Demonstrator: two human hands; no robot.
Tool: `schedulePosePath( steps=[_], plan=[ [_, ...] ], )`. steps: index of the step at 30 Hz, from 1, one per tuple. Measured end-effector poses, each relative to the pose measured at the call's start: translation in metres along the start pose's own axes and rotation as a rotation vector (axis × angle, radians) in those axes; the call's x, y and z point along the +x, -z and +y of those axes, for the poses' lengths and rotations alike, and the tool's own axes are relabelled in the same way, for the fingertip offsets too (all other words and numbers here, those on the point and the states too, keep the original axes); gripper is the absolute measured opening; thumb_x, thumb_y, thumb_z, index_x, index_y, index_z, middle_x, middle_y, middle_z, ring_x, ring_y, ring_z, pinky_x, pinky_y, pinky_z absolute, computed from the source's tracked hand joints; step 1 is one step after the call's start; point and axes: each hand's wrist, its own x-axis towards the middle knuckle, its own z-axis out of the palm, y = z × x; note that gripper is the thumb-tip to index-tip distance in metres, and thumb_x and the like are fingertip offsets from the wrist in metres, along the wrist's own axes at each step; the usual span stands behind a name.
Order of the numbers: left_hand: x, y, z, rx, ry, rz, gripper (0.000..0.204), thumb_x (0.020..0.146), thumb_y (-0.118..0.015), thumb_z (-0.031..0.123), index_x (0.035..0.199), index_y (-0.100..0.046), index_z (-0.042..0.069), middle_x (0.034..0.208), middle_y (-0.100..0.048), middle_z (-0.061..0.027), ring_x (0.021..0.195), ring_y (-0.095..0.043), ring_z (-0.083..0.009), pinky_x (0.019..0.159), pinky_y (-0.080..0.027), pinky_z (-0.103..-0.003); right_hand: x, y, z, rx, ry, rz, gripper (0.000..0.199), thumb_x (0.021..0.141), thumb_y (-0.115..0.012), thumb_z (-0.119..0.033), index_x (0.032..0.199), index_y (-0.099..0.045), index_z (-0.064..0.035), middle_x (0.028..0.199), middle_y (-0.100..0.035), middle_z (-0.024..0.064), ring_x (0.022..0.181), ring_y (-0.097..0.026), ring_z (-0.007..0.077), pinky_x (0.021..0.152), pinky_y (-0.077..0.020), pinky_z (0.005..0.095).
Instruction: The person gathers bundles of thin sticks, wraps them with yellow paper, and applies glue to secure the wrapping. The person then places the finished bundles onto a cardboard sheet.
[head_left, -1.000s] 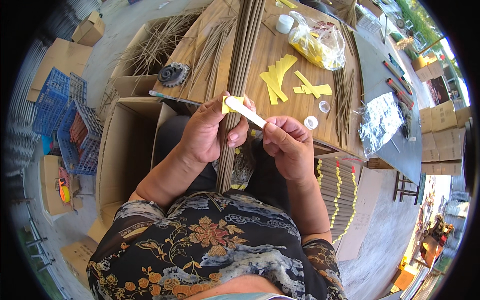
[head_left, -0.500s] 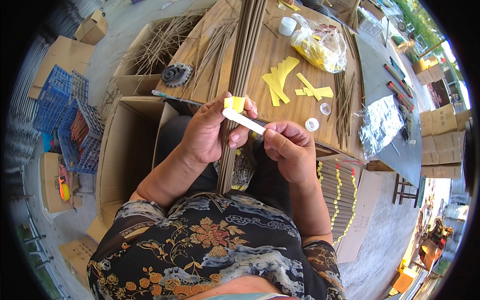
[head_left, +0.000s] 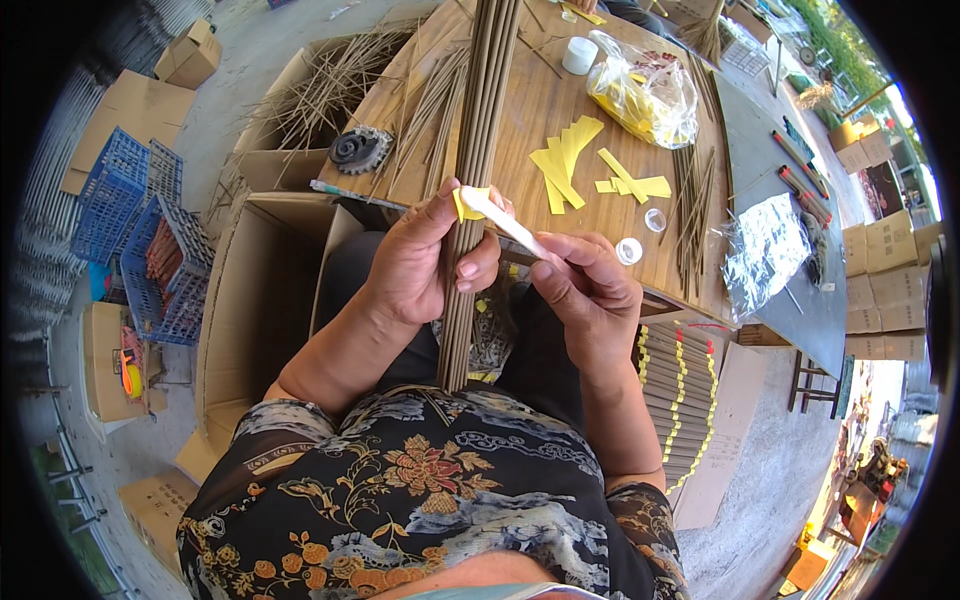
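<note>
My left hand (head_left: pixel 425 258) grips a long bundle of thin brown sticks (head_left: pixel 478 150) that runs from my lap up across the wooden table (head_left: pixel 520 110). A yellow paper strip (head_left: pixel 470 202) lies wrapped against the bundle under my left thumb. My right hand (head_left: pixel 585 290) pinches a white stick-like applicator (head_left: pixel 510 222) whose tip touches the yellow strip.
More yellow strips (head_left: pixel 575 160), a plastic bag of yellow pieces (head_left: pixel 645 95), small white caps (head_left: pixel 629 250), a white jar (head_left: pixel 579 55) and loose sticks lie on the table. Open cardboard boxes (head_left: pixel 255 300) stand at my left, blue crates (head_left: pixel 150 240) beyond. Banded bundles (head_left: pixel 680 400) lie lower right.
The white applicator's tip has moved a little along the yellow strip on the bundle; both hands stay in nearly the same place.
</note>
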Motion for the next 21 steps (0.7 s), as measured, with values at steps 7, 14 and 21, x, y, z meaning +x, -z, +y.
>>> schedulePosePath(
  steps=[7, 14, 21],
  plan=[
    [0.0019, -0.0024, -0.0001, -0.012, -0.024, 0.041, 0.044, 0.089, -0.042, 0.040, 0.098, -0.050, -0.003, 0.070, -0.050, -0.0068, 0.049, -0.043, -0.0090, 0.043, -0.035, -0.020, -0.0004, 0.0019, 0.0023, -0.073, 0.028, -0.044, 0.021, 0.078, -0.061, 0.005, 0.098, -0.061, -0.0006, 0.092, -0.052, 0.0025, 0.079, -0.054, 0.0061, 0.068, -0.0433, 0.0170],
    [0.0026, 0.0026, -0.0022, -0.018, 0.020, -0.051, 0.043, 0.090, -0.043, 0.038, 0.098, -0.050, -0.003, 0.082, -0.052, -0.0087, 0.052, -0.045, -0.0090, 0.043, -0.037, -0.020, 0.0008, 0.0035, 0.0018, -0.075, 0.014, -0.048, 0.021, 0.077, -0.061, 0.006, 0.097, -0.061, -0.0003, 0.091, -0.052, 0.0022, 0.078, -0.054, 0.0059, 0.067, -0.0434, 0.0169],
    [0.0031, 0.0033, -0.0010, -0.040, -0.008, -0.030, 0.041, 0.090, -0.043, 0.038, 0.098, -0.050, -0.002, 0.090, -0.051, -0.0100, 0.053, -0.046, -0.0083, 0.043, -0.037, -0.020, -0.0025, 0.0055, 0.0004, -0.026, -0.036, -0.034, 0.022, 0.076, -0.062, 0.006, 0.097, -0.061, -0.0005, 0.090, -0.051, 0.0013, 0.078, -0.053, 0.0048, 0.067, -0.0428, 0.0170]
  ],
)
